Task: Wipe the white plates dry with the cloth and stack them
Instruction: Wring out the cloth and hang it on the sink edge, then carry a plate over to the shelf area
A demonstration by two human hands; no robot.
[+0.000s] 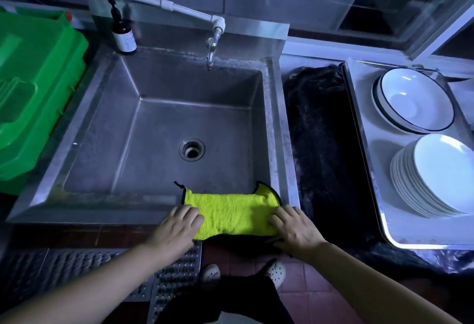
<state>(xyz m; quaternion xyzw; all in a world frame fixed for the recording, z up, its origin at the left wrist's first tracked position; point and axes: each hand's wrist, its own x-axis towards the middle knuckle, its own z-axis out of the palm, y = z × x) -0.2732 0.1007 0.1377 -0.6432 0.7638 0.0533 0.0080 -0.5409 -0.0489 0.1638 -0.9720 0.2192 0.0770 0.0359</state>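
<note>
A yellow-green cloth [234, 212] with a dark trim lies draped over the front rim of the steel sink [89, 212]. My left hand [177, 226] rests on the cloth's left edge and my right hand [295, 226] rests on its right edge, the fingers of both laid fairly flat. On the right, a metal tray [384, 221] holds a tall stack of white plates [433, 177] leaning at the front. Behind it, in the same tray, sit white bowls with a dark rim [415, 100]. Neither hand touches the plates.
The sink basin is dry-looking with a drain [191, 149] and a tap [211, 52] above. A brown bottle [123, 34] stands at the back left. Green plastic crates [33, 87] sit left. A black cloth-like mat [323, 144] lies between sink and tray.
</note>
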